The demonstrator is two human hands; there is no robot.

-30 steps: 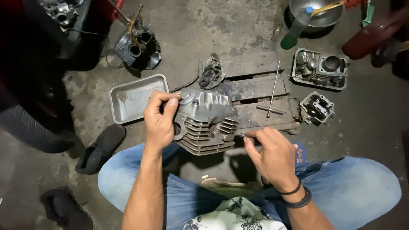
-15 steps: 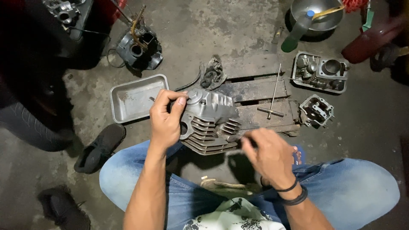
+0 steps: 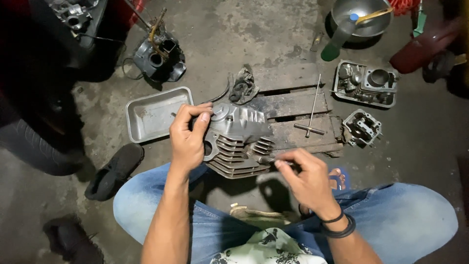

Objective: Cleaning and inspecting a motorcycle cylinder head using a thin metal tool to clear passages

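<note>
**Finned head steadied, small part worked at its lower edge**

Left hand [image 3: 188,139]: fingers curled shut over the upper left corner of the grey finned cast-metal cylinder head [image 3: 237,139], thumb on top, bracing it on the dark wooden pallet [image 3: 293,105].

Right hand [image 3: 305,178]: thumb and fingertips pinched tight on a small dark metal piece [image 3: 266,159] touching the head's lower right fins. Whether it is a bolt or a tool tip, cannot tell.

Step, as judged: fitting or loosening a fastener at that edge. The next move would call for a firm left brace and a fine turn from the right fingertips.

Beyond the left fingers: an empty-looking grey metal tray [image 3: 151,115]. Past the right fingers: a T-shaped metal wrench [image 3: 312,115], then a small grey engine casting [image 3: 361,128]. Blue-jeaned knees [image 3: 405,215] below both hands.
</note>
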